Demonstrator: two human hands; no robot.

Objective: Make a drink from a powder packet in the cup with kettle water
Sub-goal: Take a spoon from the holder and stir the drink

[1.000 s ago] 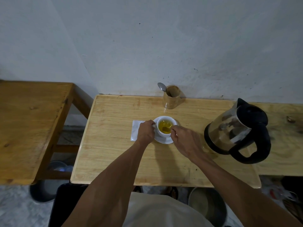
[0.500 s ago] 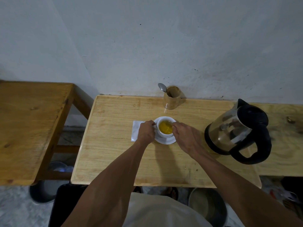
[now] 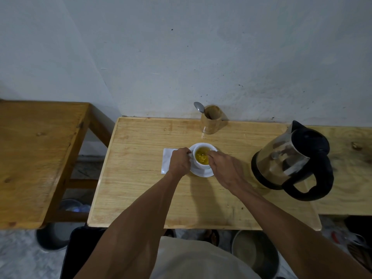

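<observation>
A white cup filled with yellow liquid stands on a white saucer in the middle of the light wooden table. My left hand grips the cup at its left side, where the handle is hidden. My right hand has its fingers pinched over the cup's right rim, holding a small spoon that dips into the liquid; the spoon is mostly hidden. The steel and black kettle stands to the right, apart from both hands.
A white napkin lies partly under my left hand. A wooden holder with a metal spoon stands at the wall. A darker table is on the left. Buckets sit on the floor below.
My right hand has shifted slightly around the cup's rim and the liquid's surface has swirled. My left hand and the kettle have stayed in place.
</observation>
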